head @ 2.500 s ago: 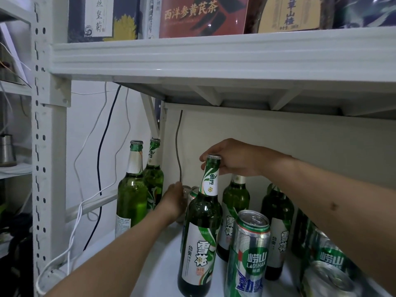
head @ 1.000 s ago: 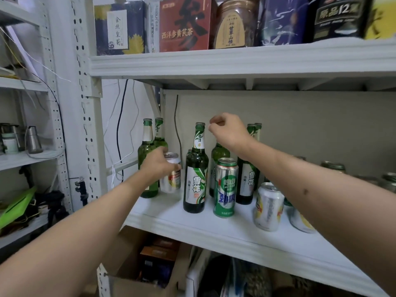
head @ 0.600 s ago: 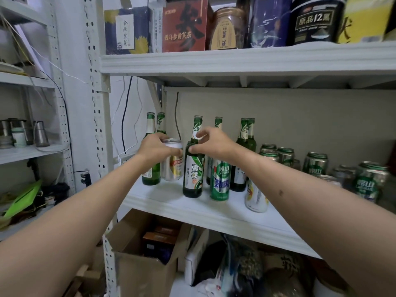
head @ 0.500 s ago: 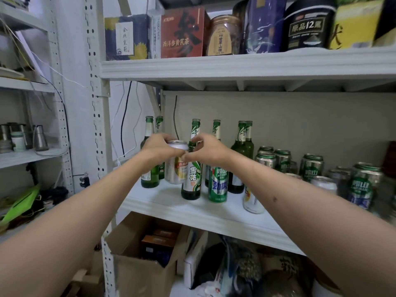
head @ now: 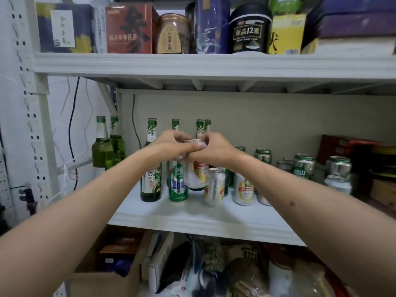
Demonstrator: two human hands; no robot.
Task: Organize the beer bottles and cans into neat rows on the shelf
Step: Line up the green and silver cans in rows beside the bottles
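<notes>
Light is soft and even; my arms cast faint shadows on the shelf (head: 192, 219) front edge. Wide-angle distortion bends the frame edges. Cans (head: 338, 168) toward the right end are blurred.

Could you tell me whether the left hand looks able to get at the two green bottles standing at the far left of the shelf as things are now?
Probably not yet: the left hand grips the white can together with the right hand. The path to the two green bottles looks open once it lets go.

White shelf (head: 192, 219) bearing bottles (head: 150, 181), cans (head: 243, 190)
</notes>
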